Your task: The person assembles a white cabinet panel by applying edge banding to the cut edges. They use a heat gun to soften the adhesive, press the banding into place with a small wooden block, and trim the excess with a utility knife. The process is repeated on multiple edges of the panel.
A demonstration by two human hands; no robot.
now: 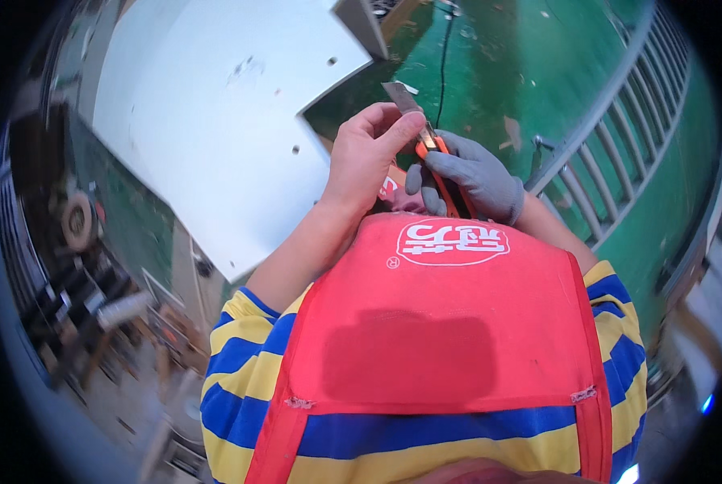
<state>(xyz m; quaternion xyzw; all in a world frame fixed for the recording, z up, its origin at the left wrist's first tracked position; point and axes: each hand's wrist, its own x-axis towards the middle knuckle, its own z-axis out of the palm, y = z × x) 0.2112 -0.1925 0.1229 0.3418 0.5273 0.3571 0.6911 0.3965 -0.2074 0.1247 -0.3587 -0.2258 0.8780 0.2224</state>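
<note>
An orange and black utility knife [453,184] is held in front of my chest, pointing up and away from me. My right hand [475,173], in a grey glove, is closed around its handle. The bare fingers of my left hand [365,149] pinch the wide grey blade [401,97] between thumb and forefinger, just above the metal nose of the knife. Whether the blade is fully seated in the knife is hidden by my left thumb. Below both hands hangs my red apron [449,315].
A large white panel [207,121] with small holes and a cut-out corner lies to the left. A metal rail rack [615,137] stands on the green floor [506,48] at the right. One black cable [444,68] runs along the floor. Scraps and a roll of tape [78,222] are at far left.
</note>
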